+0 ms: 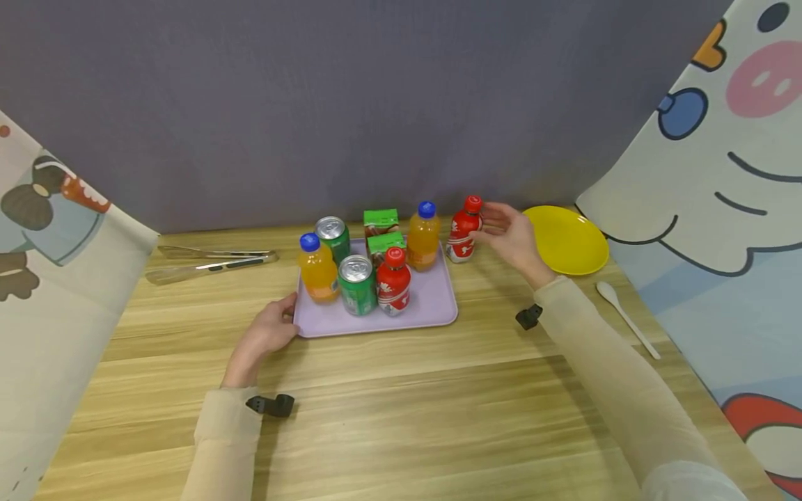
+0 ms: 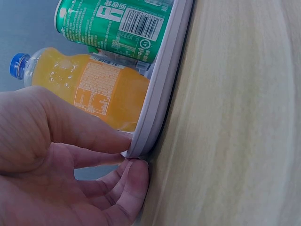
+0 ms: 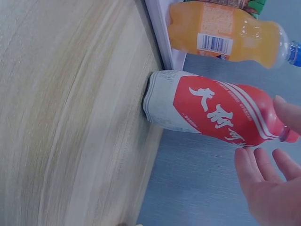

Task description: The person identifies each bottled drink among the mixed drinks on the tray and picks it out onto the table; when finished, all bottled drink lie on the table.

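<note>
My left hand pinches the left corner of a lilac tray, thumb on the rim and fingers at its outer edge. On the tray stand two orange juice bottles with blue caps, two green cans, two green-topped drink cartons and a red-capped soda bottle. A second red-capped soda bottle stands upright on the table beside the tray's right edge. Around its upper part is my right hand, thumb and fairly straight fingers on either side; whether they touch it is hard to tell.
A yellow plate lies right of my right hand, with a white spoon in front of it. Metal tongs lie at the left. A grey cloth backdrop rises behind the wooden table.
</note>
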Demonstrator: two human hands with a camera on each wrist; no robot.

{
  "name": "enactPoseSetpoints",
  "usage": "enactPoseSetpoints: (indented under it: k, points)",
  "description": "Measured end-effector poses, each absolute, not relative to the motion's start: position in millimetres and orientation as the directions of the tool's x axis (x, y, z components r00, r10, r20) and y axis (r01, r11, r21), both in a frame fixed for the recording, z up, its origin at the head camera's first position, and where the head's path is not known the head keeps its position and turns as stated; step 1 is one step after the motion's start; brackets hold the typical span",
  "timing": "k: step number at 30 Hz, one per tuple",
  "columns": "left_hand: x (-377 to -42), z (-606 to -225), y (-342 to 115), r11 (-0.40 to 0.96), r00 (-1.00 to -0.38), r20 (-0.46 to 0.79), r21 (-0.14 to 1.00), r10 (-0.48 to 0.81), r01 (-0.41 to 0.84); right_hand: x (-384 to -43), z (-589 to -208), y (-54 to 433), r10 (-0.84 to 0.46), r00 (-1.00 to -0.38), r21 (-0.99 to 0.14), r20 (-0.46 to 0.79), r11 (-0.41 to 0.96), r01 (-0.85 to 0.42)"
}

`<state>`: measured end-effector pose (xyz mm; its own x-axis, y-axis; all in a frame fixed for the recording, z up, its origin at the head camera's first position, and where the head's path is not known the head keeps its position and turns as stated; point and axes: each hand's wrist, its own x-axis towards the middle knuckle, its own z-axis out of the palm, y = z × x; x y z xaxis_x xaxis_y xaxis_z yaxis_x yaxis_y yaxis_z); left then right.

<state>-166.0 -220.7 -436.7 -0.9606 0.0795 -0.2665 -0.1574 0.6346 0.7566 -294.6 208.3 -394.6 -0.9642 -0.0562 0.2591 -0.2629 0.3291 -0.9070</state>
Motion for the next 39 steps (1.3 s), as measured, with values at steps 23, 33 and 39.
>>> enactPoseSetpoints:
  k: [23, 33, 39]
  points:
    - [-167, -437, -221, 0.646, -0.960, -0.269, 0.748, 0.084, -0.153, -250, -359, 190, -0.145, -0.918, -0.805, 0.370, 0.444, -0.394]
    - [-167, -438, -220, 0.644, -0.963, -0.254, 0.752, 0.085, -0.142, -269, -386, 180, -0.207, -0.910, -0.839, 0.360, 0.355, -0.413]
    - [-166, -438, -221, 0.649, -0.963, -0.260, 0.746, 0.077, -0.149, -273, -393, 171, -0.191, -0.899, -0.824, 0.394, 0.359, -0.438]
